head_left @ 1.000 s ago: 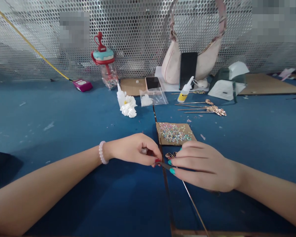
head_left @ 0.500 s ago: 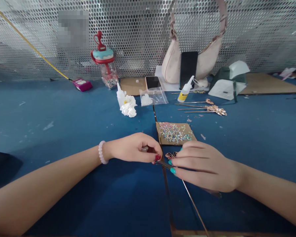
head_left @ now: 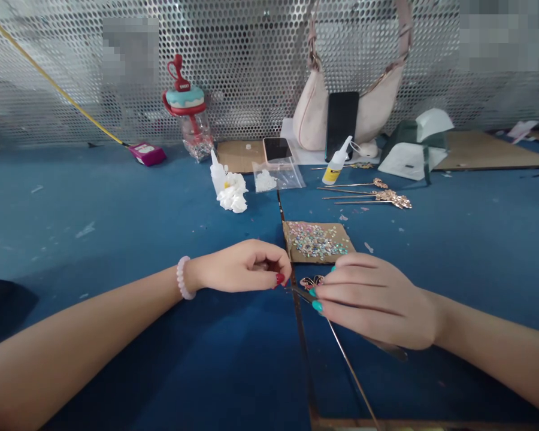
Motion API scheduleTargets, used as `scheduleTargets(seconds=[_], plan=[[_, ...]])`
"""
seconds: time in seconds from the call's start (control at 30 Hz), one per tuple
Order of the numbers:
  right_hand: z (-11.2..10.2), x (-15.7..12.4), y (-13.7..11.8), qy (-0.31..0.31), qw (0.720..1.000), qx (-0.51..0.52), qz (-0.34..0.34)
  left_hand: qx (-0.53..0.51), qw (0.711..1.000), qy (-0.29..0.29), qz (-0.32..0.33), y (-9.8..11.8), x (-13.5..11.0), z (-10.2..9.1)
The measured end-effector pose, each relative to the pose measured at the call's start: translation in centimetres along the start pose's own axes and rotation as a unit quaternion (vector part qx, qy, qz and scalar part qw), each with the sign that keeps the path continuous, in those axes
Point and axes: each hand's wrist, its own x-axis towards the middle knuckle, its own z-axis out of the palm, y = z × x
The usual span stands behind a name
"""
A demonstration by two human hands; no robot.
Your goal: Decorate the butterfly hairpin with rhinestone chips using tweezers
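Note:
My left hand (head_left: 247,266) is closed in a pinch just left of the board seam; anything between its fingertips is too small or hidden to make out. Dark tweezers (head_left: 302,294) are gripped in my right hand (head_left: 377,299), their tips pointing left toward my left fingertips and their back end showing below the palm. Beside the right fingers lies a hairpin with a butterfly-shaped head (head_left: 311,282), its long thin stem slanting toward the near edge. The right hand covers part of it. Just beyond, a cardboard piece (head_left: 289,246) carries many small shiny rhinestones.
Behind stand a glue bottle (head_left: 336,164), another white bottle (head_left: 216,172) with crumpled tissue (head_left: 234,194), and a small plastic bag (head_left: 291,175). Several metal hairpins (head_left: 391,197) lie at right. A phone (head_left: 342,126) leans on a handbag (head_left: 312,114); a drink cup (head_left: 186,102) stands left.
My left fingertips have drawn slightly left and up, away from the tweezer tips. The tweezers have shifted a little right with my right hand. The hairpin stays almost where it was.

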Motion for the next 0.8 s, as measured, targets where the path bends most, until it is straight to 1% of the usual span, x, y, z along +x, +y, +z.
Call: scheduleTargets(seconds=[0.33, 0.8], plan=[[0.21, 0.13, -0.01, -0.002, 1.0, -0.015, -0.001, 0.013, 1.0, -0.02, 0.016, -0.13, -0.08, -0.22], [0.28, 0.4, 0.02, -0.025, 0.999, -0.031, -0.006, 0.058, 0.998, -0.018, 0.021, -0.02, -0.07, -0.02]])
